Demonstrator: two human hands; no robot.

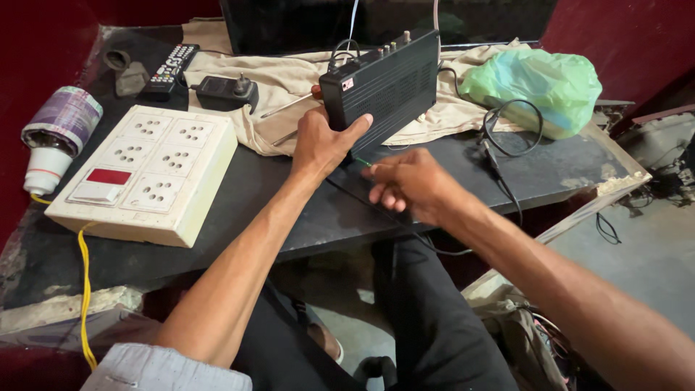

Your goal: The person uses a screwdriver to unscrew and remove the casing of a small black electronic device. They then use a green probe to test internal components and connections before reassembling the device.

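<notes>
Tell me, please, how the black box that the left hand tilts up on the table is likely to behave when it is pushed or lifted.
The black box is probably stiff: its vented shell keeps its shape under the left hand. It seems light, since one hand props it on edge. Standing on edge, it may tip, and the cables at its rear could tug it.

The light is soft and rather dim, the red walls stay dark, the white socket board (pixel 145 174) looks brightest, and the edges bend slightly.
</notes>
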